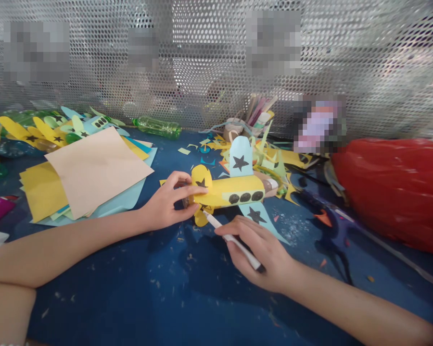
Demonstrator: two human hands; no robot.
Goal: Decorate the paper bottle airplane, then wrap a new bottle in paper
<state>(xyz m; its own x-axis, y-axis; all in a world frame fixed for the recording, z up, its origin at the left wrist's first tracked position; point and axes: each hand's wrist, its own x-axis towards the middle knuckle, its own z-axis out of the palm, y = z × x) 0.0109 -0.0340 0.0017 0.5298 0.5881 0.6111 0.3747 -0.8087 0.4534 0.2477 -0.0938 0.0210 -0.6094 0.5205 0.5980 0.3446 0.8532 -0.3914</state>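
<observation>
Paper plane (234, 186) lies on blue table (159, 293), tail end (201, 175) toward left hand (168, 202). Left hand: fingers and thumb pinched on tail end, likely to stop rounded body rolling. Right hand (263, 252): closed round white marker (245, 250) in writing grip, likely for fine control; tip at plane's lower tail fin (201, 220), contact unclear. Paper stack (103, 175) left of plane, glue gun (335, 223) right, scraps (222, 144) behind: seemingly set outside hands' working spot.
</observation>
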